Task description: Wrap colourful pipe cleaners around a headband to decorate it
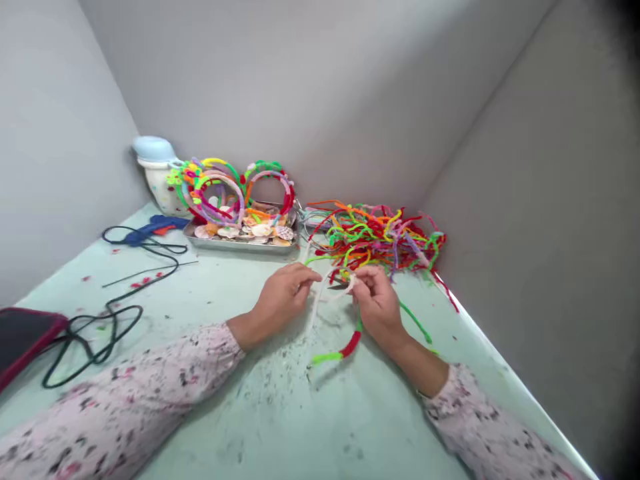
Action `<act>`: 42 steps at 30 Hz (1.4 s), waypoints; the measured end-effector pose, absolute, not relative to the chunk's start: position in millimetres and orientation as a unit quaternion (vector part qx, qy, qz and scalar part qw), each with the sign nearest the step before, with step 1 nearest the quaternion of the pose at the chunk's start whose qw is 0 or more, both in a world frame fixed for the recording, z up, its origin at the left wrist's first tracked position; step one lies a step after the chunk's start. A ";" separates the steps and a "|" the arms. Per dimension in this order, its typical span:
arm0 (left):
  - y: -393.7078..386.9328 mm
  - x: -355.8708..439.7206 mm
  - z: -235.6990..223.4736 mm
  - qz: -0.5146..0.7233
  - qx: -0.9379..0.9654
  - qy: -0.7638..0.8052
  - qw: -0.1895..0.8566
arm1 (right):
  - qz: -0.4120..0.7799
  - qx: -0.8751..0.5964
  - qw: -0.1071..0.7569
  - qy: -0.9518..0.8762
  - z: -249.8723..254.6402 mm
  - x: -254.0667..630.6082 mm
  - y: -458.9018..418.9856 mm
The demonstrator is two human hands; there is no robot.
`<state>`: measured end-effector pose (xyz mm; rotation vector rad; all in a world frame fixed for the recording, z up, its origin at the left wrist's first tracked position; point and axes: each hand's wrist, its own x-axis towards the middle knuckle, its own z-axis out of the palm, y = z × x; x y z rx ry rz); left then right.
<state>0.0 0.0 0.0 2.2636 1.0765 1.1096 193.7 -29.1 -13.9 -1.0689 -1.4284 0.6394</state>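
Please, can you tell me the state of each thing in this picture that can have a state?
Left hand: fingers curled, grip unclear.
Right hand: fingers pinched together.
White pipe cleaner: bent, pinched by right hand.
Red-green pipe cleaner: lying loose.
Pipe cleaner pile: tangled.
Metal tray: holding seashells.
Headbands: decorated, standing upright.
Blue-lidded jar: lid on.
Black cable: loosely looped.

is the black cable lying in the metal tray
No, the black cable lies on the pale green table, to the left of the metal tray.
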 end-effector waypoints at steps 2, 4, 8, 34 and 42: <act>-4.1 0.1 0.2 0.380 0.807 0.394 0.221 | 0.285 -0.470 0.604 -0.577 -15.7 195.3 -25.2; -7.6 0.5 0.8 0.367 0.808 0.395 0.239 | 0.313 -0.476 0.610 -0.551 -16.6 196.4 -22.2; -11.1 2.6 2.3 0.358 0.815 0.373 0.261 | 0.415 -0.470 0.574 -0.527 -16.1 196.0 -21.1; -16.1 -0.2 4.8 0.361 0.869 0.308 0.143 | 0.439 -0.433 0.409 -0.673 -10.7 188.4 -38.6; -16.2 0.7 3.8 0.370 0.872 0.300 0.117 | 0.448 -0.426 0.405 -0.673 -9.4 188.2 -39.9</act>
